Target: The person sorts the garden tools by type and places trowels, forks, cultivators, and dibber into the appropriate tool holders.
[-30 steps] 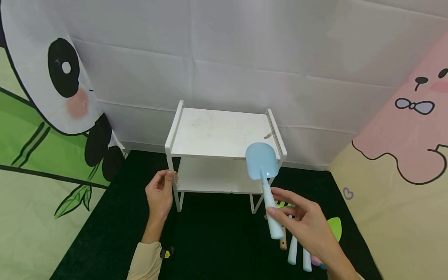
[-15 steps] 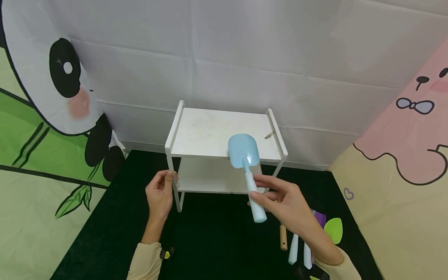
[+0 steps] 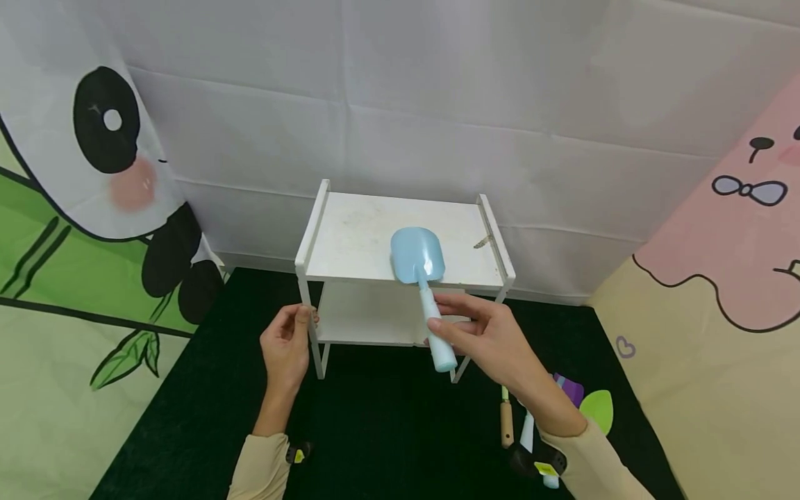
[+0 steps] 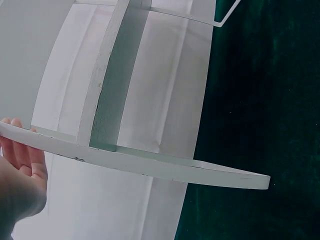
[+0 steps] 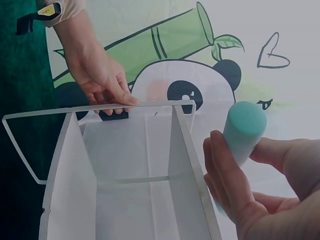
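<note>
A small white two-tier shelf (image 3: 350, 239) stands on the dark green mat (image 3: 375, 430) against the white backdrop. My left hand (image 3: 286, 344) grips the shelf's front left leg, also visible in the right wrist view (image 5: 107, 82) and the left wrist view (image 4: 20, 175). My right hand (image 3: 484, 333) holds a light blue toy shovel (image 3: 417, 255) by its handle (image 5: 243, 131), fingers and thumb curled round it. The blade lies over the front edge of the top tier (image 4: 150, 167).
Several more toy tools lie on the mat at the right: a wooden-handled one (image 3: 505, 420), a purple piece (image 3: 570, 389) and a green leaf-shaped blade (image 3: 598, 411). Printed cloth panels, a panda (image 3: 112, 160) on the left and a pink animal (image 3: 744, 229) on the right, enclose the space.
My right hand has carried the blue shovel left and forward from above the loose tools to the shelf's top tier. The left hand has stayed on the shelf's leg.
</note>
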Demonstrator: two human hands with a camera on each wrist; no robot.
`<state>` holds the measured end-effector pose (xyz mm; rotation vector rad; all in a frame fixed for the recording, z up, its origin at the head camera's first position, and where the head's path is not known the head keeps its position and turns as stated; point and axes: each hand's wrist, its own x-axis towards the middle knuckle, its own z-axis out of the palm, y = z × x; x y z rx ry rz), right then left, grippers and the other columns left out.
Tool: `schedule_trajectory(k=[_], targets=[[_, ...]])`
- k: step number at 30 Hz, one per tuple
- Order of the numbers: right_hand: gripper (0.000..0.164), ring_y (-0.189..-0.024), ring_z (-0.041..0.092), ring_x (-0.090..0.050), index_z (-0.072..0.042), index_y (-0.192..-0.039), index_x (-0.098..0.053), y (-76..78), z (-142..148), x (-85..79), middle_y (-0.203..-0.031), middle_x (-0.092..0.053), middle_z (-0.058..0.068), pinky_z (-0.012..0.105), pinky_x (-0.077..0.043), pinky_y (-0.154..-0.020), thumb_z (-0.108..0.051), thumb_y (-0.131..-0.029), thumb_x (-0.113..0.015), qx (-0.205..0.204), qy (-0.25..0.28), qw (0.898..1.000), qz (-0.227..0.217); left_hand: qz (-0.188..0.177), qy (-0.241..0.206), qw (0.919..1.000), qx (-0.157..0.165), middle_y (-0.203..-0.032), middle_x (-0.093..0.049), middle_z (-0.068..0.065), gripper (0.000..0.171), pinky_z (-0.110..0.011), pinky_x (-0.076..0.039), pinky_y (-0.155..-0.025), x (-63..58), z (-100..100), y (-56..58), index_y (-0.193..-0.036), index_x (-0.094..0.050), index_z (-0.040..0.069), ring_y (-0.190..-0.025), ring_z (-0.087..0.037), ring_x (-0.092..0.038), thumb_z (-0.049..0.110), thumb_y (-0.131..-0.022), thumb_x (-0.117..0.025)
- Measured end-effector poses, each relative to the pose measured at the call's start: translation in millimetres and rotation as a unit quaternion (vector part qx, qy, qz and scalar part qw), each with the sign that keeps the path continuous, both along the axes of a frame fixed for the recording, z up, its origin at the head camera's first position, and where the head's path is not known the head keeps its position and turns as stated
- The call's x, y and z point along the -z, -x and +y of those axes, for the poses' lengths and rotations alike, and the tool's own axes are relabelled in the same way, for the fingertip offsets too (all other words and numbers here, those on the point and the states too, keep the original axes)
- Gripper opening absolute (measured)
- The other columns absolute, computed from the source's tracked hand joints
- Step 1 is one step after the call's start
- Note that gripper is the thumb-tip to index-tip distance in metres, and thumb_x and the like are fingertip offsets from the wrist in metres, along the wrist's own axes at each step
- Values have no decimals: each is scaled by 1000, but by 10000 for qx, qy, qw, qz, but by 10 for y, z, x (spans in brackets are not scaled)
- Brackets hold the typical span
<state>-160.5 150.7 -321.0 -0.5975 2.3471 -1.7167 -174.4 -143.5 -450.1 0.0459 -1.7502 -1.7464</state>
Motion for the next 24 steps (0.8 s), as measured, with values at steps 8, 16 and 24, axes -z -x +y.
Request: schedule_trajectory(k=[8,16,24], targets=[[49,-108,29,-72,-3,-143,-56,149,-123,-27,-132,-63,18,41,-61,-84,-23,-101,-69,-117,39,9997,-205,88,37,10000,5,-91,-68,-2,21,-16,-54,-83,17,-2,3,-102,-64,-16,-82,-9,-66,4,-105,-58],[49,-105,28,-74,-4,-142,-57,227,-270,-134,-131,-65,16,42,-60,-86,-26,-100,-70,-67,3,9996,-265,143,16,9999,80,-91,-67,-21,21,-16,-53,-83,34,-14,4,-102,-64,-16,-82,-13,-65,3,-105,-57],[46,-100,27,-75,-5,-138,-62,398,-414,-230,-128,-67,14,42,-61,-84,-28,-99,-71,63,-58,9996,-253,278,-19,9995,166,-90,-65,-26,19,-16,-53,-83,44,-40,-2,-102,-63,-17,-82,-14,-66,1,-105,-56]])
